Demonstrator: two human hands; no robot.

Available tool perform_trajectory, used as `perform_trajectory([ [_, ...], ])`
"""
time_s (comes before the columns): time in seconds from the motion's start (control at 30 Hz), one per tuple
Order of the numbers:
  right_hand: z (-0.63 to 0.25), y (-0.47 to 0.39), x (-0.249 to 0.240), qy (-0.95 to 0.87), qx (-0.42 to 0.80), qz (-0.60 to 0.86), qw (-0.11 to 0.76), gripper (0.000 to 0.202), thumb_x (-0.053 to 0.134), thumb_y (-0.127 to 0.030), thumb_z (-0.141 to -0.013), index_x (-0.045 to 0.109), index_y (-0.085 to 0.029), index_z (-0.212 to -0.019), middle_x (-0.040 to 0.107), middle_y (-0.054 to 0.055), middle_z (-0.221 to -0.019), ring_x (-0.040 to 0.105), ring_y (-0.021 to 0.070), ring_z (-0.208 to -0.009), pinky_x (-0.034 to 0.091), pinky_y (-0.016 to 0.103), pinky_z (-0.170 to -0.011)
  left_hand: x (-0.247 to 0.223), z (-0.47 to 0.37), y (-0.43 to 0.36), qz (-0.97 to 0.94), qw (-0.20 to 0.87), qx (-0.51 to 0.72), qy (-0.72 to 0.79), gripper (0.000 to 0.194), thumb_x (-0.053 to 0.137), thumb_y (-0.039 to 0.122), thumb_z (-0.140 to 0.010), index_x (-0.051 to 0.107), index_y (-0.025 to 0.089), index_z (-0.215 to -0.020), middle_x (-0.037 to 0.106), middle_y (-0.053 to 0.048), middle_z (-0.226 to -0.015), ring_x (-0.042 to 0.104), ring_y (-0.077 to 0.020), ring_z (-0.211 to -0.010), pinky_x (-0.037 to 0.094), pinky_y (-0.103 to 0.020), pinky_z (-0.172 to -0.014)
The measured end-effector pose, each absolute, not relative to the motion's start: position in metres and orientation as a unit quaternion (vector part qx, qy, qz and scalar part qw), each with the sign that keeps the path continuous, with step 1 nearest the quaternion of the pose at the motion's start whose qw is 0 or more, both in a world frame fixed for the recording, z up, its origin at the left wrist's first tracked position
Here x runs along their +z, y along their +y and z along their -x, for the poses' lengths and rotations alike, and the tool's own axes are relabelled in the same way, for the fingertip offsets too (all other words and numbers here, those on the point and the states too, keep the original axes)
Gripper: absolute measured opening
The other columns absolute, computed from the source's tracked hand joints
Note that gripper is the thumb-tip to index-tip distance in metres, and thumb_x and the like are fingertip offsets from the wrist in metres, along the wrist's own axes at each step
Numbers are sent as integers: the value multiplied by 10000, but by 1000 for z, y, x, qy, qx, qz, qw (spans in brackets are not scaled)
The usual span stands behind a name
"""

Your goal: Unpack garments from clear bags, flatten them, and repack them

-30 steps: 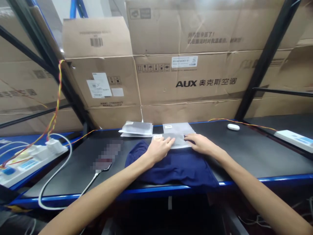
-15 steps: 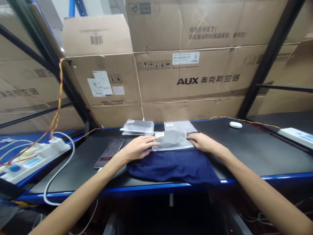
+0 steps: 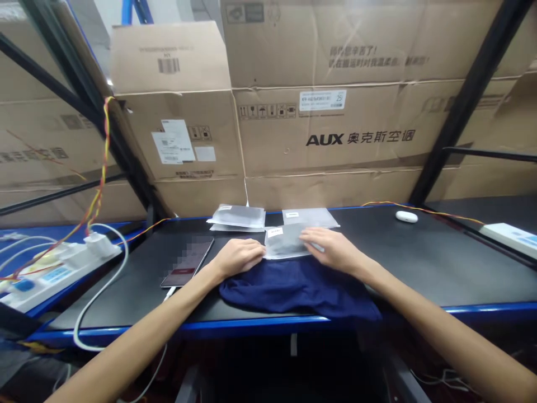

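Observation:
A frosted plastic bag (image 3: 285,244) with a small white label in its upper left corner lies at the front middle of the table, on a folded dark blue cloth (image 3: 289,288). My left hand (image 3: 242,256) is closed, its curled fingers pinching the bag's left edge. Across the right part of the same bag lies my right hand (image 3: 335,251), fingers stretched to the left and resting on the plastic; it hides that side of the bag. The blue cloth droops a little over the table's front edge at right.
Behind are more frosted bags (image 3: 238,216) at left and another labelled bag (image 3: 312,217) at right. A phone (image 3: 188,263) with a white cable lies left. A small white case (image 3: 406,216) and power strips (image 3: 512,238) flank the black tabletop (image 3: 423,268). Cardboard boxes (image 3: 268,134) stand behind.
My right hand has moved left from the bag's right edge onto its face. My left hand's fingers have drawn back from the label side and curled at the left edge.

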State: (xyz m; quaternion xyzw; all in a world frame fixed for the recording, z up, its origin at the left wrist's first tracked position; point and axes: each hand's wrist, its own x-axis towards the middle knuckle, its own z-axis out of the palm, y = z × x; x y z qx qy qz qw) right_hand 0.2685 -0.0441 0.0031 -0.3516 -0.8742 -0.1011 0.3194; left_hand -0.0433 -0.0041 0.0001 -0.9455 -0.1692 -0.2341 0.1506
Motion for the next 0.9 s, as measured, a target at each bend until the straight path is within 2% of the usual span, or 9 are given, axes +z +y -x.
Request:
perform_trajectory([
  [0.1, -233, -55, 4, -912, -125, 290, 263, 198, 535, -217, -954, 698, -173, -1058, 734, 96, -1092, 662, 218, -1050, 528, 367, -943, -2, 42, -4, 942, 136, -248, -182, 139, 519, 198, -957, 657, 186, -951, 748, -32, -977, 715, -148, -899, 545, -228, -775],
  [0.23, -201, -56, 0, -913, -206, 292, 197, 187, 522, -256, -975, 673, -163, -917, 721, 77, -880, 646, 222, -926, 508, 360, -853, -3, 39, -4, 939, 109, -264, -191, 103, 555, 189, -927, 658, 185, -927, 750, -23, -933, 717, -148, -875, 541, -226, -767],
  [0.37, -187, -50, -6, -898, -281, 288, 177, 224, 475, -185, -983, 657, -160, -855, 689, 59, -770, 621, 218, -820, 479, 341, -742, -5, 37, -5, 939, 94, -267, -194, 113, 555, 180, -917, 667, 187, -912, 752, -27, -923, 716, -149, -871, 540, -230, -776],
  [0.57, -189, -47, -9, -893, -298, 287, 179, 216, 470, -133, -969, 665, -143, -877, 696, 71, -815, 618, 200, -793, 467, 310, -665, -1, 37, -7, 938, 116, -268, -185, 174, 507, 139, -928, 661, 193, -867, 752, -23, -924, 712, -142, -847, 532, -220, -733],
  [0.77, -232, -54, -9, -874, -333, 296, 193, 249, 454, -137, -971, 702, -139, -952, 729, 118, -1091, 656, 232, -1014, 526, 320, -763, 7, 42, -4, 933, 158, -259, -196, 219, 468, 86, -921, 642, 190, -837, 747, -10, -949, 697, -150, -867, 521, -225, -703],
  [0.9, -271, -60, -13, -851, -344, 327, 224, 239, 479, -164, -981, 717, -178, -971, 739, 88, -1144, 687, 204, -1014, 529, 282, -775, 8, 47, 0, 926, 187, -246, -218, 232, 467, 38, -879, 641, 190, -854, 740, -9, -984, 679, -160, -879, 512, -239, -703],
])
